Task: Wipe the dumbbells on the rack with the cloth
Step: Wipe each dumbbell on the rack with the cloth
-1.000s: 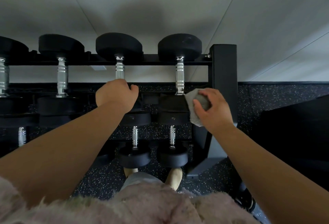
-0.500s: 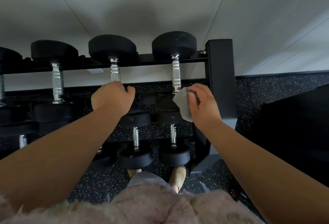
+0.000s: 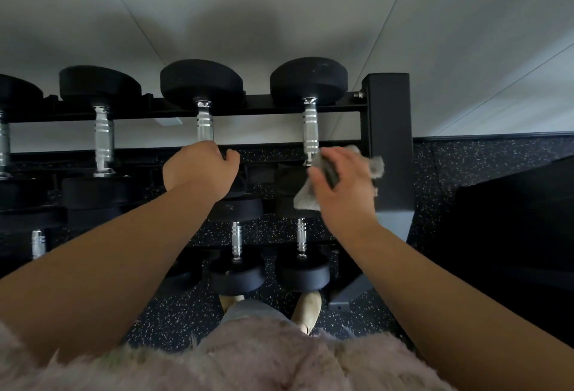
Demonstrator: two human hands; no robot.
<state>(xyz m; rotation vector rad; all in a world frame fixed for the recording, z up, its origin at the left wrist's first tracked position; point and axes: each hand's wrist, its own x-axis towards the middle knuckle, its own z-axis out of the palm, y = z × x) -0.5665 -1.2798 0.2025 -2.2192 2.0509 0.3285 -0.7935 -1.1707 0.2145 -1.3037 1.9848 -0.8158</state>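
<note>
Black rack on speckled floor by pale wall; right hand grips cloth, left hand fisted on a dumbbell.

Head camera looks down, close above rack

Matt black heads, bright metal grips.
I see dull rubbery dumbbell heads, shiny ridged metal handles, a soft grey cloth, the matt-painted rack post, speckled rubber floor lower centre.
</note>
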